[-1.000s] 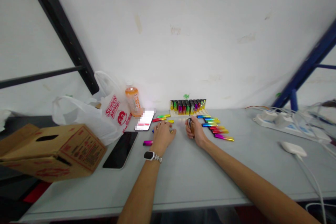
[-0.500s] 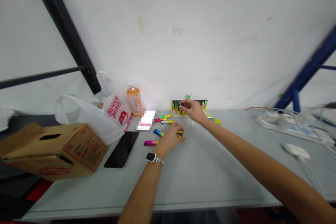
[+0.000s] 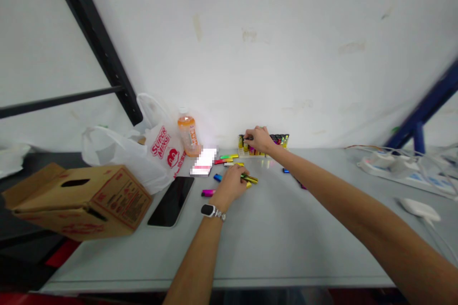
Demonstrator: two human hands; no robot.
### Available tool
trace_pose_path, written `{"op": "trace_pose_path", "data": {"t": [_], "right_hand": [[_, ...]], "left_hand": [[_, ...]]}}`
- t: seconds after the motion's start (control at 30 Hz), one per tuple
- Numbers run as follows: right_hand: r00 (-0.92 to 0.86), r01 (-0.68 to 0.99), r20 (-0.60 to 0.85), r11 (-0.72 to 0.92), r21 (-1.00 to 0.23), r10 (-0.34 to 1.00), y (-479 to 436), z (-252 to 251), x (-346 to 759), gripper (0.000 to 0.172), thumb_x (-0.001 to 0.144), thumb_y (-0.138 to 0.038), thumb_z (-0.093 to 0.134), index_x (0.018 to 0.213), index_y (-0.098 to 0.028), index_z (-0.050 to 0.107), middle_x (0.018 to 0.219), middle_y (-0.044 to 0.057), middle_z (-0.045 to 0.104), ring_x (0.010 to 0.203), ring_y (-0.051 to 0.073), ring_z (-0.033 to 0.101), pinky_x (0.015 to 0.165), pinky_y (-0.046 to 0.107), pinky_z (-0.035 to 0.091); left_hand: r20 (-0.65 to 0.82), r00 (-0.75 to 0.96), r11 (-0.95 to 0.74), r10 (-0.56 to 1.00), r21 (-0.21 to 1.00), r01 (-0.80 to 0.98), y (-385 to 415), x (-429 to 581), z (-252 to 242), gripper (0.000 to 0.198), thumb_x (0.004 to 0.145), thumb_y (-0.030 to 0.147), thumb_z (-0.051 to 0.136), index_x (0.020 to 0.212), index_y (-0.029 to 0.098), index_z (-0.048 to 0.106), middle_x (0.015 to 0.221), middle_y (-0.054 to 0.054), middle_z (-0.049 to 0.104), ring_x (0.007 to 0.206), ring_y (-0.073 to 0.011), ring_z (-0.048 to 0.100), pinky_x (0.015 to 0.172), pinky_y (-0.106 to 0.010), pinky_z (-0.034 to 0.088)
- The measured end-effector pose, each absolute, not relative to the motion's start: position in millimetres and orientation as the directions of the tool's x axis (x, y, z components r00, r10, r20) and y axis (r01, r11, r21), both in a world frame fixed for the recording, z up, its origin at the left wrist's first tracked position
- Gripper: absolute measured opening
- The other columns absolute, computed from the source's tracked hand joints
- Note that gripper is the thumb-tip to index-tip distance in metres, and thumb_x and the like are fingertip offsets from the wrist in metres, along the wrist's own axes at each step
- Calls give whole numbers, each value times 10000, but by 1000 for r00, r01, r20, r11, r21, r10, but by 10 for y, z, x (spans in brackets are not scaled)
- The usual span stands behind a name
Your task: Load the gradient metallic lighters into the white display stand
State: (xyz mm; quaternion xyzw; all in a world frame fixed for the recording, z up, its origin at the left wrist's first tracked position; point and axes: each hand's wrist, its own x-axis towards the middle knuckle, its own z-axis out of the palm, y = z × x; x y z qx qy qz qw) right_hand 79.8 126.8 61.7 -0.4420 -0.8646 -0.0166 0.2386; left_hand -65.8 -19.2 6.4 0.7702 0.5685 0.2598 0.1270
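Note:
A clear rack (image 3: 263, 155) of upright lighters (image 3: 284, 141) with dark tops and shiny coloured bodies stands against the wall. At its left part, my right hand (image 3: 260, 140) pinches a lighter by its dark top; the hand covers the body. My left hand (image 3: 232, 185), a watch (image 3: 211, 210) on its wrist, is closed around a gold lighter (image 3: 250, 179) pointing right above the table. Around it lie loose lighters: a magenta one (image 3: 207, 193), a blue one (image 3: 217, 177), a red one (image 3: 222, 161) and a green-yellow one (image 3: 229, 156).
Left of the hands are a black phone (image 3: 171, 201), a cardboard box (image 3: 78, 205), a white plastic bag (image 3: 143, 162) and an orange drink bottle (image 3: 188, 136). A power strip (image 3: 400, 171) with cables and a white charger (image 3: 419, 209) lie at the right. More lighters (image 3: 286, 170) lie beneath my right forearm.
The gold lighter in my left hand now sticks out further to the right. My right hand stays at the rack, its fingers bent further down. The whole view has shifted slightly.

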Motion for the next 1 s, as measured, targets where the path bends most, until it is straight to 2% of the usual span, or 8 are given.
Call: {"op": "trace_pose_path", "data": {"t": [0.17, 0.5, 0.63, 0.73, 0.83, 0.93, 1.0], "right_hand": [[-506, 757, 428, 624, -196, 749, 1293, 611, 826, 152, 838, -255, 617, 923, -197, 728, 938, 60, 745, 998, 252, 560, 913, 388, 287], [-435, 772, 400, 563, -294, 806, 1331, 579, 762, 151, 848, -291, 641, 927, -217, 747, 920, 46, 746, 979, 244, 568, 927, 399, 304], [-459, 796, 469, 584, -161, 755, 1246, 565, 783, 194, 880, -317, 609, 959, -227, 761, 1047, 99, 680, 1087, 285, 477, 920, 413, 306], [-488, 813, 501, 581, -37, 715, 1150, 582, 804, 269, 921, -370, 551, 991, -237, 773, 1152, 139, 573, 1121, 305, 416, 917, 422, 301], [-506, 824, 466, 567, 10, 726, 1053, 585, 836, 339, 956, -396, 480, 1101, -242, 745, 1122, 148, 532, 1106, 306, 409, 926, 430, 300], [-469, 817, 495, 572, -69, 731, 922, 543, 889, 409, 952, -418, 485, 1282, -230, 638, 1165, 156, 519, 1125, 303, 418, 954, 436, 302], [-405, 764, 536, 596, -247, 741, 785, 483, 937, 426, 963, -449, 452, 1280, -219, 622, 1160, 144, 538, 1125, 283, 444, 970, 423, 312]], "left_hand": [[252, 225, -328, 941, 528, 783, -127, -689, 37, 394, 719, -42, 535, 1007, 164, 707, 1053, -86, 684, 999, -207, 626, 961, -344, 480], [217, 200, -291, 955, 575, 765, -93, -682, 50, 306, 736, 28, 604, 997, 144, 713, 962, -82, 711, 906, -204, 650, 884, -334, 504], [219, 201, -295, 955, 614, 732, -86, -679, 39, 364, 674, -16, 594, 970, 151, 723, 886, -55, 724, 849, -190, 662, 840, -301, 513], [243, 199, -311, 950, 643, 700, -77, -682, 29, 260, 726, 35, 601, 910, 161, 734, 850, -44, 728, 807, -180, 662, 813, -299, 514], [294, 149, -318, 944, 694, 646, -64, -674, 28, 148, 763, 145, 668, 897, 155, 730, 811, -40, 723, 765, -176, 655, 761, -296, 518], [369, 86, -350, 925, 743, 570, -59, -650, 56, 152, 782, 244, 705, 897, 146, 721, 784, -37, 709, 714, -163, 641, 706, -280, 517], [419, 51, -381, 907, 760, 526, -67, -624, 90, 174, 801, 292, 702, 887, 142, 714, 781, -38, 698, 693, -154, 631, 687, -272, 516]]}}
